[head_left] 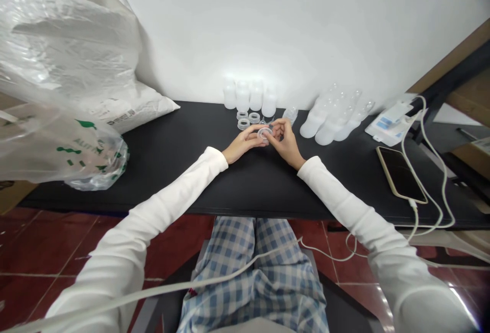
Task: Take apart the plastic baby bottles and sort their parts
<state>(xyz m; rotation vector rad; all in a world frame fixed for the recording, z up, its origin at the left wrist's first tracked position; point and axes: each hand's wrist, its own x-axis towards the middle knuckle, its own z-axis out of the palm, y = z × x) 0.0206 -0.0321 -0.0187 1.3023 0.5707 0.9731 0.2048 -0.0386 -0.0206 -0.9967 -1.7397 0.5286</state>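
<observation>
My left hand (243,144) and my right hand (285,144) meet low over the black tabletop (172,154). Between their fingertips is a small clear plastic ring or cap (265,134). My right fingers pinch it from the right, and my left fingertips press against its other side. Just beyond my left hand lie several similar clear rings (243,120). Behind them stand several upright frosted plastic bottles (245,95). Past my right hand, a small clear bottle (291,114) lies near several frosted bottles (329,121) lying on their sides.
A large crumpled plastic bag (65,67) and a white sack (141,111) fill the left end of the table. On the right lie white packets (390,124) and a phone (401,174) with a white cable. A white wall rises behind.
</observation>
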